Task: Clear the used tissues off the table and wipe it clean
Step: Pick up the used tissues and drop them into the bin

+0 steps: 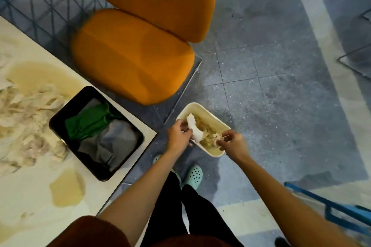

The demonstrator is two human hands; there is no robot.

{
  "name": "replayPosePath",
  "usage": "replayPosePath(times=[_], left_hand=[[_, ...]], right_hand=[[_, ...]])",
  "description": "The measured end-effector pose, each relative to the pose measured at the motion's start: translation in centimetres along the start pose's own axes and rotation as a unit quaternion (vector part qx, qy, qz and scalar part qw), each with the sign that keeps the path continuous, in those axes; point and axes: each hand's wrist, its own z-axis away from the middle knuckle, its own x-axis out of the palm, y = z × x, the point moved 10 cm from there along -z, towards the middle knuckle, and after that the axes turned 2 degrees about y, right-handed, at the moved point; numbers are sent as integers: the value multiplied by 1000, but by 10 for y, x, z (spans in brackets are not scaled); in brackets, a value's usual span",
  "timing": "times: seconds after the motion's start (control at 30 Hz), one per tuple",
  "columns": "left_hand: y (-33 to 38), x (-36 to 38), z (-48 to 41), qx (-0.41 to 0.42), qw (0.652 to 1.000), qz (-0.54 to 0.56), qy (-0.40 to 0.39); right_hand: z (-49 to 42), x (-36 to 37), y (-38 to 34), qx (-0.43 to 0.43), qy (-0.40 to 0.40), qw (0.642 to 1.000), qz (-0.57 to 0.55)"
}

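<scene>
Task stage, judged from the layout: clearing is partly done and wiping has not begun. A heap of crumpled, soaked beige tissues [26, 116] lies on the pale marbled surface [24, 196], well to the left of the left hand [179, 134], among yellowish liquid puddles [66, 190]. A green cloth [88, 120] and a grey cloth [112, 140] sit in a black rectangular tray [60, 114] between the heap and that hand.

Both hands are over a cream rectangular plastic bin [202, 106] on the floor, which already contains wet tissues. The left hand's fingers are curled, gripping a white crumpled tissue [193, 128]. The right hand [230, 142] pinches a soggy beige wad [215, 137] just right of the white tissue.
</scene>
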Motion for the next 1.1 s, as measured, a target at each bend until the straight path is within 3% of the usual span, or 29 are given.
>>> replayPosePath(times=[0.4, 0.6, 0.87, 1.1], left_hand=[[-24, 13, 10, -29, 999, -11, -45], [-13, -2, 30, -20, 999, -5, -47], [21, -39, 89, 89, 996, -5, -22], [42, -107, 144, 138, 987, 28, 81]], right_hand=[[-14, 0, 9, 20, 12, 997, 77], [-12, 6, -5, 11, -22, 994, 108], [45, 22, -79, -120, -80, 990, 9], [119, 39, -152, -278, -96, 954, 65]])
